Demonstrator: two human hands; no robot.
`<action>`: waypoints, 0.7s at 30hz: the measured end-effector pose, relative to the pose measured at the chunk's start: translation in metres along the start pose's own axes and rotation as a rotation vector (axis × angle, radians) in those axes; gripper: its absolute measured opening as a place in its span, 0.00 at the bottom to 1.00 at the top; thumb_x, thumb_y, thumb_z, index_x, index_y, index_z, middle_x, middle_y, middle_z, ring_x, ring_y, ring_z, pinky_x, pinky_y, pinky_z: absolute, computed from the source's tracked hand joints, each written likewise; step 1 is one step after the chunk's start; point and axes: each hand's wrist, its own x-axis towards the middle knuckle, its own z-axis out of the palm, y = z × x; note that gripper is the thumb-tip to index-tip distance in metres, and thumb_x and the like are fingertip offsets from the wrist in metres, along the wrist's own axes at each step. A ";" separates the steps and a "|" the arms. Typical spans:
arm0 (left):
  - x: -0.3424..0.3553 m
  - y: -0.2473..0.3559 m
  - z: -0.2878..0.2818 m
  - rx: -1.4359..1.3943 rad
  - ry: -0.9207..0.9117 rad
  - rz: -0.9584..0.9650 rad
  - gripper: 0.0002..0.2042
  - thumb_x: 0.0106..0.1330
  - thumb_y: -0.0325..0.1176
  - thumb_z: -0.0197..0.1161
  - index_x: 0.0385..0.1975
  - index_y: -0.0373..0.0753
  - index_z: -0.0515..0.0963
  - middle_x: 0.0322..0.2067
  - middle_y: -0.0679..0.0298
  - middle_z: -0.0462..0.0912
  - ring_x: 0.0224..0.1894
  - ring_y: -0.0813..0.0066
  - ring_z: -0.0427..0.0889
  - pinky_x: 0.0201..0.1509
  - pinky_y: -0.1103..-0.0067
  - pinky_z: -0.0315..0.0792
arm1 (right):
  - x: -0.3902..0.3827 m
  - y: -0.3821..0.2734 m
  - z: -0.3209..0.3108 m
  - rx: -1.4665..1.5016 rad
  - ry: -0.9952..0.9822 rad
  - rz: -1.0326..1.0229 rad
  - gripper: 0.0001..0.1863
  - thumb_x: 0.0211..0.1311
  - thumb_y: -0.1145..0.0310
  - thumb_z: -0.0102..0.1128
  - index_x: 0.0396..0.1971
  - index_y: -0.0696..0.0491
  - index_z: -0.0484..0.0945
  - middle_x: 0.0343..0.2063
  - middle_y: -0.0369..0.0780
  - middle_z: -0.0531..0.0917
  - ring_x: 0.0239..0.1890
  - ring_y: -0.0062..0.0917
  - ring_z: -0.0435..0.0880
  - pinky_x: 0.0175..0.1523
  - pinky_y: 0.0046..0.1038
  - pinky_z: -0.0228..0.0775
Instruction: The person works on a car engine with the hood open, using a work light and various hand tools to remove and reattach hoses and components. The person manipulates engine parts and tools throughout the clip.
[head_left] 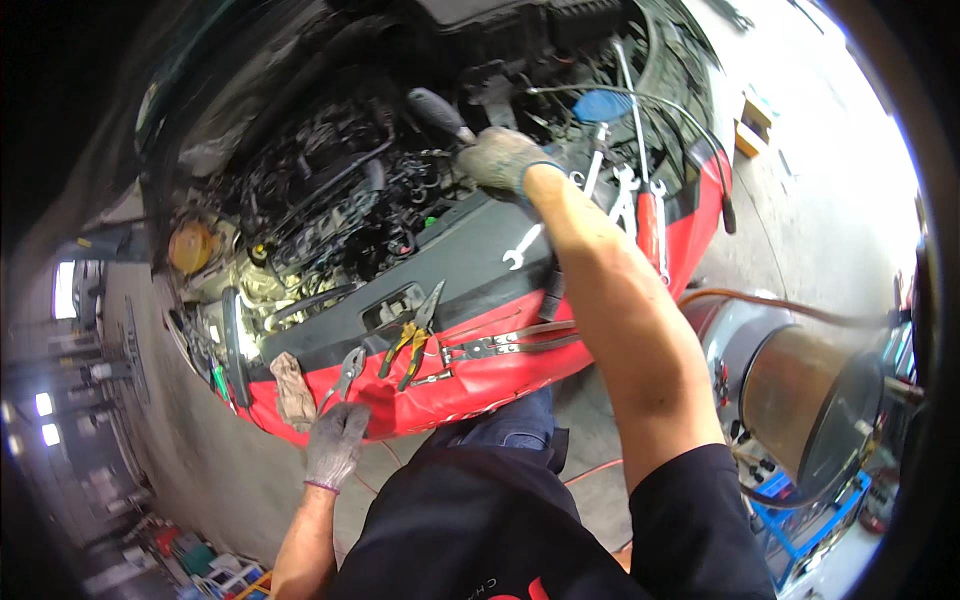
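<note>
My right hand (500,160), in a grey work glove, reaches over the car's front into the engine bay. Its fingers are closed around the metal end of a tool with a thick dark grey handle (435,110); the tool's working part is hidden. My left hand (338,440), also gloved, is at the near edge of the red fender cover (480,385). Its fingers are closed at the handles of slip-joint pliers (349,370), whose jaws point away from me. Beside them lie yellow-and-black cutting pliers (412,345) and a crumpled beige rag (292,390).
An open-end wrench (522,246) lies on the black front panel. More wrenches (624,195) and a red-handled long tool (646,225) rest at the right. An orange-capped reservoir (192,247) stands at the left of the engine. A round drum (810,400) with hoses stands on the right.
</note>
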 end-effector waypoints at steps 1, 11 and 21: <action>-0.005 -0.002 0.002 -0.053 0.019 0.011 0.17 0.72 0.44 0.61 0.40 0.34 0.83 0.28 0.61 0.83 0.33 0.72 0.83 0.40 0.72 0.76 | -0.003 -0.003 0.000 0.032 0.025 -0.006 0.23 0.63 0.56 0.54 0.48 0.58 0.85 0.44 0.52 0.87 0.48 0.40 0.88 0.53 0.39 0.78; -0.038 -0.003 0.008 -0.398 -0.014 0.005 0.16 0.74 0.42 0.60 0.46 0.35 0.82 0.29 0.66 0.82 0.25 0.82 0.76 0.33 0.80 0.73 | -0.123 -0.032 0.041 0.893 -0.189 0.061 0.22 0.68 0.48 0.61 0.24 0.50 0.74 0.16 0.32 0.73 0.14 0.17 0.68 0.17 0.24 0.58; -0.036 -0.028 0.001 -1.325 -0.049 -0.040 0.27 0.78 0.56 0.48 0.55 0.35 0.77 0.35 0.63 0.84 0.25 0.78 0.80 0.31 0.79 0.75 | -0.308 -0.036 0.203 0.996 -0.583 0.106 0.12 0.61 0.69 0.58 0.41 0.57 0.83 0.25 0.33 0.80 0.22 0.14 0.74 0.26 0.20 0.63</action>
